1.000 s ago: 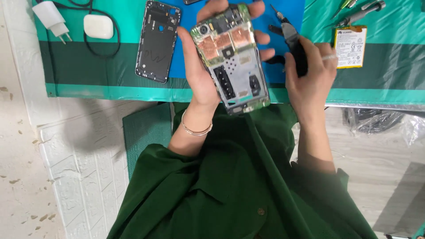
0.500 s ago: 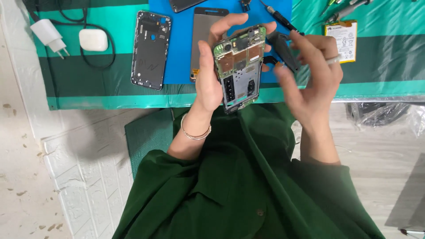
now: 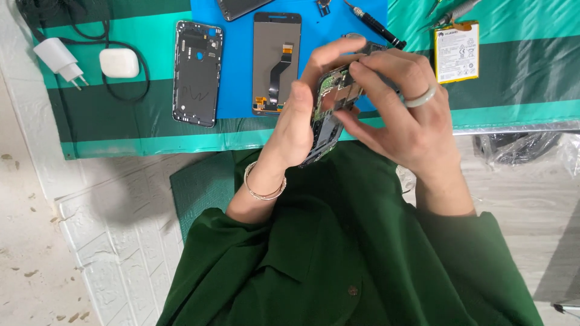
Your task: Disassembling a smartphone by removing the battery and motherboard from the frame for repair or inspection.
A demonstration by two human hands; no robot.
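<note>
Since a moment ago, you have tilted the opened phone point(image 3: 329, 111) edge-on. Your left hand point(image 3: 296, 124) grips it from nine o'clock; your right hand point(image 3: 402, 115) pinches its top, above the green cloth point(image 3: 121, 127).

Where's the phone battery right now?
Head view, upper right: the battery lies on the green mat, right of the screwdriver, above the right hand.

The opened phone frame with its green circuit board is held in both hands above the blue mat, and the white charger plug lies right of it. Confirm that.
Wrong side: in the head view the white charger plug lies left of the opened phone frame, which the left hand and right hand hold above the blue mat.
</note>
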